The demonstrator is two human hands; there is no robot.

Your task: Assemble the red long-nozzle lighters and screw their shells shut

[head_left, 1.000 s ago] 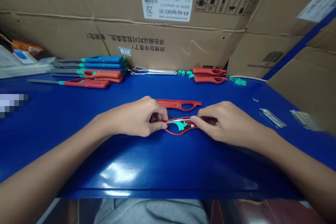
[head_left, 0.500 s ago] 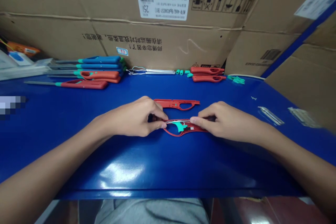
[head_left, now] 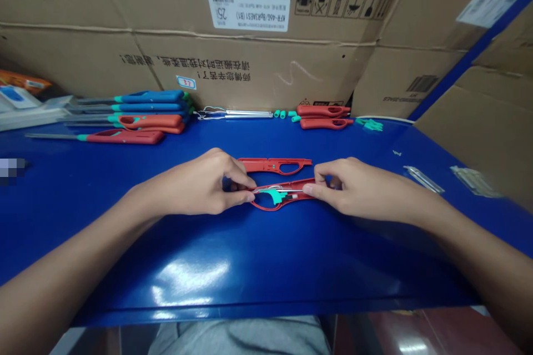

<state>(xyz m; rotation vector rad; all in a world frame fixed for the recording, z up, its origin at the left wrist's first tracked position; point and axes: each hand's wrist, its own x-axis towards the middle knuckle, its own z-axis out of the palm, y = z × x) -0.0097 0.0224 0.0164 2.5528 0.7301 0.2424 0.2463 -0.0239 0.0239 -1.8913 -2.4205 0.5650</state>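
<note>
The two hands are apart from each other, each closed on one open red handle half in the middle of the frame. The left hand [head_left: 214,183] pinches the left end of this red handle half [head_left: 270,209] between thumb and finger; the right hand [head_left: 352,186] pinches its right part, where a thin metal rod [head_left: 289,191] reaches the thumb. Whether it grips the rod also, I cannot tell. Between the hands, a green trigger [head_left: 272,196] lies inside the handle. Just above, a second red half [head_left: 266,166] lies on the blue desk [head_left: 266,260]. Farther, blue lighters [head_left: 152,107] are stacked at upper left, metal tubes [head_left: 250,114] lie at upper centre, and clear parts [head_left: 423,179] at the right.
</note>
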